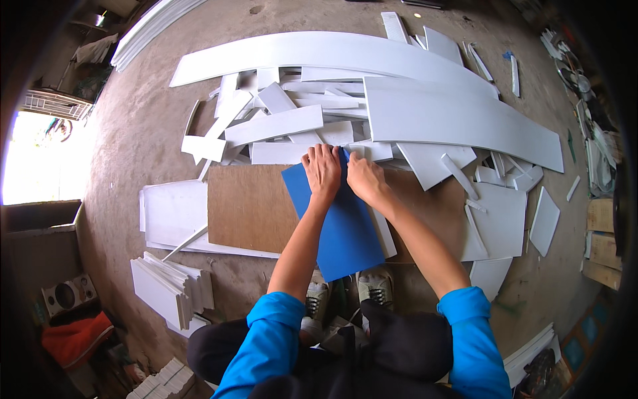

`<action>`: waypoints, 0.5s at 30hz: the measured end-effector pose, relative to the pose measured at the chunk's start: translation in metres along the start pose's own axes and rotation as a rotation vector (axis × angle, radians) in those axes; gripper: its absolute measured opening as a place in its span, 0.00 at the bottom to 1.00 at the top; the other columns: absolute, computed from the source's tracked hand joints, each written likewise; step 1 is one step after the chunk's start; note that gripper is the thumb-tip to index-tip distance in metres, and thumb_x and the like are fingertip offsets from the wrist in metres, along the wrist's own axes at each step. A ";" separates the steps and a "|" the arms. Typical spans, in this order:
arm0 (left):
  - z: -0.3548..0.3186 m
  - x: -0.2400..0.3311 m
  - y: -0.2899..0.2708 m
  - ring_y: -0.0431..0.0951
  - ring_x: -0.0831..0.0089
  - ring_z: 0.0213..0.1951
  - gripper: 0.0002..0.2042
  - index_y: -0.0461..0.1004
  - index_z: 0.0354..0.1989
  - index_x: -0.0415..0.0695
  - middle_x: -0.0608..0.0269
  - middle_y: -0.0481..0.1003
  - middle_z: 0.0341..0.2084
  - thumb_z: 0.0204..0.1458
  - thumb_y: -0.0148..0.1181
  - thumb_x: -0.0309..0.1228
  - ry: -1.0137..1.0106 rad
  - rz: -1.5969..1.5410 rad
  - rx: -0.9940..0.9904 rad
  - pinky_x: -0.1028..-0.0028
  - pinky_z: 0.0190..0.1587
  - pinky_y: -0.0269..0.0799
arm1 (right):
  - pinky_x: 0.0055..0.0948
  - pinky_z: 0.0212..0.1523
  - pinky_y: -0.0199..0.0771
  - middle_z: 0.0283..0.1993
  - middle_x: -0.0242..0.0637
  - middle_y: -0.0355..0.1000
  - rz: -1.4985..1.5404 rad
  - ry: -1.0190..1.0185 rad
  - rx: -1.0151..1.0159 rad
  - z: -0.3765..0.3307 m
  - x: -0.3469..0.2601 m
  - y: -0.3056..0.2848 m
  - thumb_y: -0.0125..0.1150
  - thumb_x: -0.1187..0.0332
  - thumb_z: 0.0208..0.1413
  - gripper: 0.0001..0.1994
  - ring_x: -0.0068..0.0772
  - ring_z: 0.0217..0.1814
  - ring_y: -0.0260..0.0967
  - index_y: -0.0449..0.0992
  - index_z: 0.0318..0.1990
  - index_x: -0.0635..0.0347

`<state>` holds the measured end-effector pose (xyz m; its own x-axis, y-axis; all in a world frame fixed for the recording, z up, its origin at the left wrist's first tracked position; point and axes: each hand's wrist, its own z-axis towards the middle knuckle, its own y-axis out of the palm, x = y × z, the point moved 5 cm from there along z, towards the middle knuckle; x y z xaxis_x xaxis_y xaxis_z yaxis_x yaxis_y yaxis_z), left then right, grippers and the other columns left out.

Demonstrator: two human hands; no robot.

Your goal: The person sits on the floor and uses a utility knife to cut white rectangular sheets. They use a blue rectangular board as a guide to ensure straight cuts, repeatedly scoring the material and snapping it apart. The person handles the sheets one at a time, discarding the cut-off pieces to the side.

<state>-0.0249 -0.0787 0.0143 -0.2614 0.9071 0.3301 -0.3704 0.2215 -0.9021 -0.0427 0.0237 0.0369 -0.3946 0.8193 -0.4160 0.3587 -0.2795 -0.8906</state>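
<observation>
A blue sheet [345, 233] lies tilted across a brown wooden board [252, 206], with its near corner hanging toward my shoes. My left hand [322, 171] presses on the sheet's far part, its fingers curled over the far edge. Close beside it, my right hand [365, 177] is closed at the sheet's far right edge. Whatever its fingers hold is hidden; a small dark blue piece shows between the two hands. The edge of a white panel [383, 233] sticks out from under the sheet on the right.
Beyond the board is a heap of white offcuts [279, 125], topped by a long curved white panel [319, 52] and a wide white panel [452, 116]. A stack of white pieces [169, 286] stands at near left. A red cloth [76, 339] and a speaker [68, 296] lie further left.
</observation>
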 end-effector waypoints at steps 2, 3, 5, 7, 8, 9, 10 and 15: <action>0.001 -0.005 -0.003 0.66 0.62 0.35 0.11 0.67 0.28 0.41 0.58 0.67 0.27 0.54 0.44 0.36 0.039 0.037 0.081 0.64 0.40 0.58 | 0.42 0.30 0.73 0.25 0.54 0.71 0.045 0.018 -0.068 -0.023 0.002 0.005 0.40 0.73 0.52 0.07 0.52 0.30 0.72 0.64 0.34 0.67; 0.000 -0.004 -0.002 0.66 0.62 0.35 0.11 0.67 0.28 0.41 0.58 0.67 0.27 0.54 0.44 0.36 0.044 0.027 0.092 0.64 0.40 0.58 | 0.43 0.30 0.73 0.25 0.56 0.70 0.052 0.050 -0.123 -0.045 0.013 0.011 0.39 0.73 0.52 0.08 0.53 0.30 0.71 0.64 0.34 0.67; 0.000 -0.004 -0.004 0.66 0.62 0.35 0.11 0.67 0.28 0.41 0.58 0.67 0.27 0.54 0.44 0.36 0.047 0.016 0.126 0.64 0.40 0.58 | 0.44 0.30 0.73 0.25 0.56 0.70 -0.008 0.018 -0.170 -0.093 0.022 0.017 0.38 0.71 0.55 0.08 0.54 0.29 0.71 0.63 0.35 0.67; -0.001 -0.002 -0.004 0.66 0.62 0.36 0.11 0.67 0.29 0.41 0.58 0.68 0.28 0.54 0.44 0.36 0.042 0.007 0.096 0.64 0.40 0.57 | 0.44 0.30 0.73 0.24 0.56 0.70 -0.015 0.045 -0.280 -0.133 0.027 0.012 0.40 0.69 0.56 0.09 0.54 0.28 0.71 0.61 0.37 0.67; -0.001 -0.003 -0.003 0.66 0.62 0.37 0.11 0.68 0.30 0.40 0.58 0.68 0.29 0.54 0.44 0.35 0.032 0.005 0.071 0.64 0.41 0.57 | 0.44 0.30 0.72 0.23 0.56 0.70 0.001 0.056 -0.306 -0.144 0.027 0.014 0.41 0.68 0.56 0.09 0.54 0.28 0.71 0.60 0.37 0.66; 0.001 -0.002 -0.002 0.66 0.62 0.38 0.11 0.68 0.30 0.40 0.58 0.68 0.30 0.54 0.43 0.35 0.029 0.001 0.051 0.64 0.42 0.57 | 0.45 0.30 0.72 0.22 0.55 0.70 0.017 0.067 -0.324 -0.148 0.027 0.013 0.41 0.68 0.56 0.09 0.54 0.28 0.71 0.59 0.38 0.66; 0.003 -0.001 -0.002 0.67 0.62 0.37 0.11 0.69 0.30 0.41 0.58 0.69 0.29 0.54 0.43 0.35 0.023 0.005 0.056 0.64 0.42 0.58 | 0.45 0.29 0.71 0.21 0.54 0.70 0.036 0.050 -0.292 -0.147 0.028 0.009 0.42 0.67 0.56 0.09 0.54 0.28 0.71 0.61 0.37 0.66; 0.004 -0.007 -0.004 0.67 0.63 0.38 0.12 0.70 0.30 0.42 0.59 0.69 0.29 0.54 0.42 0.35 -0.002 0.015 0.003 0.64 0.42 0.58 | 0.44 0.29 0.71 0.21 0.53 0.70 -0.040 0.030 -0.117 -0.110 0.006 -0.043 0.42 0.67 0.56 0.11 0.53 0.26 0.71 0.64 0.37 0.67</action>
<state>-0.0250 -0.0876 0.0169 -0.2687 0.9097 0.3167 -0.3687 0.2066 -0.9063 0.0323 0.0956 0.0931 -0.3855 0.8438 -0.3733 0.4399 -0.1876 -0.8782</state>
